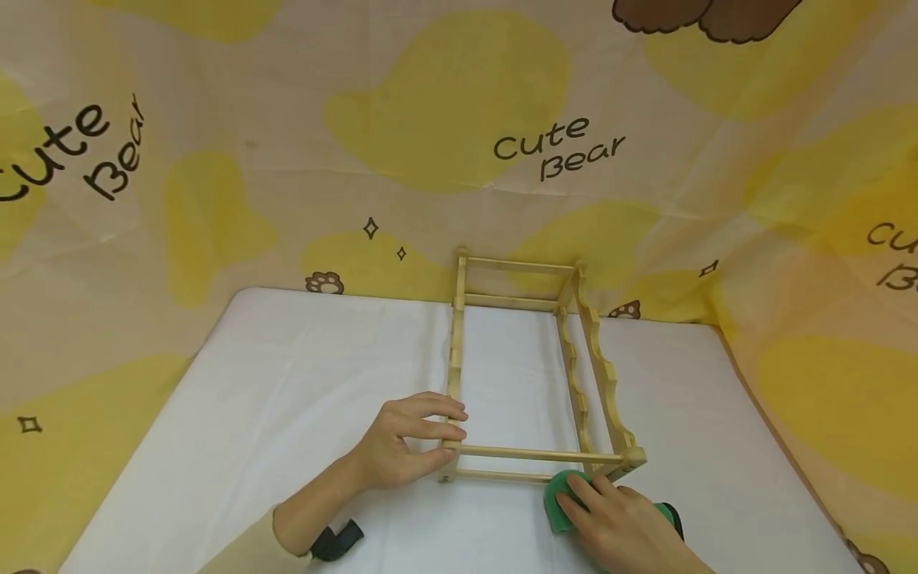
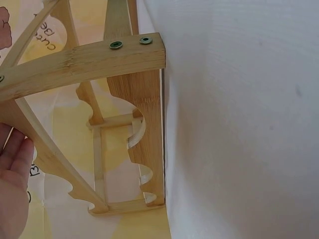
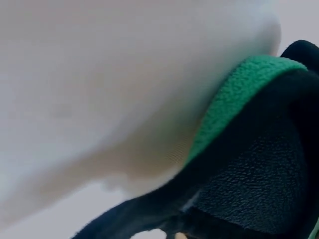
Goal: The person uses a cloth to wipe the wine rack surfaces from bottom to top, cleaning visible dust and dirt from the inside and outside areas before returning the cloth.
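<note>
A light wooden rack (image 1: pixel 610 383) with scalloped side rails stands on the white surface in the head view. My left hand (image 1: pixel 390 446) holds its left rail close to the near corner, fingers over the top and thumb at the front. In the left wrist view, part of that hand (image 2: pixel 15 184) shows beside the rack's scalloped wood (image 2: pixel 149 114). My right hand (image 1: pixel 624 514) grips a green cloth (image 1: pixel 558 506) at the rack's near right corner, by the lower crossbar. The right wrist view shows the fuzzy green cloth (image 3: pixel 234 94); the right fingers are hidden there.
A white-covered table (image 1: pixel 287 375) lies under the rack. Yellow patterned fabric (image 1: pixel 459 104) hangs behind and at both sides, close to the rack's far end. A black strap (image 1: pixel 337 542) sits by the left wrist, and black material (image 3: pixel 239 164) fills much of the right wrist view.
</note>
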`<action>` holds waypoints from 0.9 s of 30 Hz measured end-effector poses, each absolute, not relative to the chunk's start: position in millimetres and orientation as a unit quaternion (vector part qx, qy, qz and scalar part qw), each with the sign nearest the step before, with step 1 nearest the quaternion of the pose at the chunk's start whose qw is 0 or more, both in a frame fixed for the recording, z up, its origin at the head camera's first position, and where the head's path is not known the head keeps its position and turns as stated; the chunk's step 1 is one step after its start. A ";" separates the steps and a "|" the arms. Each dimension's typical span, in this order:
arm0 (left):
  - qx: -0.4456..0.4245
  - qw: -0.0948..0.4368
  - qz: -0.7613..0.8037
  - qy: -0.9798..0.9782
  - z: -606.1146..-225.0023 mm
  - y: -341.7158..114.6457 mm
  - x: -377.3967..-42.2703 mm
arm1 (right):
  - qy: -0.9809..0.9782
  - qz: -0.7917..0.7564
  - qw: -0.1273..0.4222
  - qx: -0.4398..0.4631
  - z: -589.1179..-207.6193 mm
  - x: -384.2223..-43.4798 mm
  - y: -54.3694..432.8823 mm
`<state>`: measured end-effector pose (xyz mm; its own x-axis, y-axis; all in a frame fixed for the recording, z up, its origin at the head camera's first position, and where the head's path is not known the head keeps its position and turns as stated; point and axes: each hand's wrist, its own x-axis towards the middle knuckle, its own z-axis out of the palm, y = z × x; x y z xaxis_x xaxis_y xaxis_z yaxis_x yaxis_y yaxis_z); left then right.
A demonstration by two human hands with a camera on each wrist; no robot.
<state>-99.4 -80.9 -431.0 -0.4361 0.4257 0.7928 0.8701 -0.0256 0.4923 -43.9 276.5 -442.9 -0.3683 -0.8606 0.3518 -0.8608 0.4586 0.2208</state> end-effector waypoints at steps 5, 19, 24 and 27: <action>-0.486 0.218 -0.522 -0.667 -431.6 -80.9 -98.9 | -0.816 0.004 0.223 0.533 -446.4 -47.4 293.5; -0.484 0.216 -0.526 -0.665 -433.4 -79.7 -99.3 | -0.796 0.001 0.251 0.551 -428.8 -50.8 324.1; -0.485 0.217 -0.523 -0.666 -433.1 -79.2 -99.9 | -0.775 0.033 0.295 0.558 -416.7 -52.6 326.5; -0.486 0.217 -0.523 -0.665 -432.9 -78.9 -100.4 | -0.759 0.060 0.320 0.564 -407.3 -53.8 325.3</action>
<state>-100.4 -78.9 -432.9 -0.4338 0.4196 0.7973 0.8737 -0.0202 0.4860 -53.8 325.3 -407.3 -0.1589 -0.8180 0.5529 -0.8948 0.3560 0.2695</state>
